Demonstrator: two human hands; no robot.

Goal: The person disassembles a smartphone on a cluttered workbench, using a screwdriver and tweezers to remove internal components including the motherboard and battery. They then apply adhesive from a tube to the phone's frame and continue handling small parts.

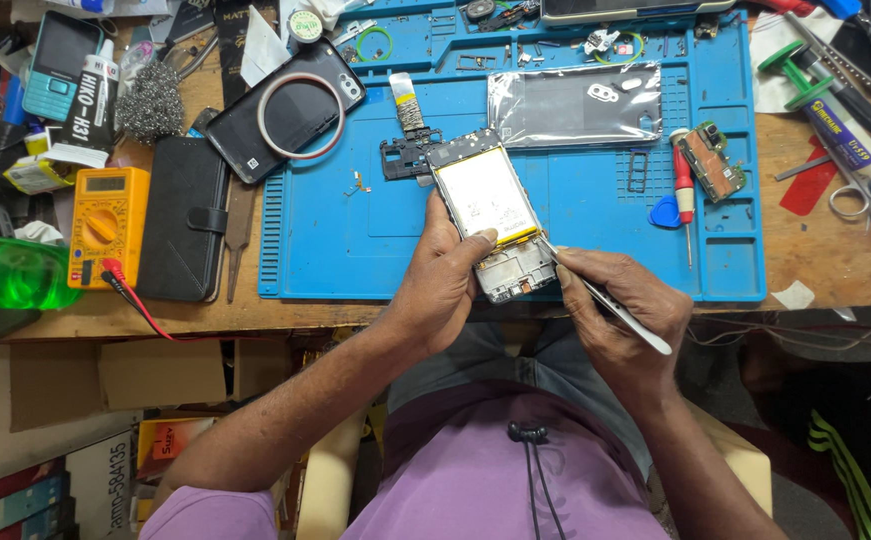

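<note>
My left hand (445,280) grips an opened phone (490,215) by its lower left side, with the thumb on the pale battery. The phone's back is off and its lower board shows. My right hand (620,310) holds metal tweezers (605,300), whose tips touch the phone's lower right edge. Both hands hover over the front edge of a blue work mat (355,240).
On the mat lie a black frame part (405,155), a clear bag with a back cover (575,105), a small circuit board (712,162), a red screwdriver (684,195) and a blue pick (665,212). Left of the mat are a yellow multimeter (105,225), a black wallet case (187,215) and another phone (285,110).
</note>
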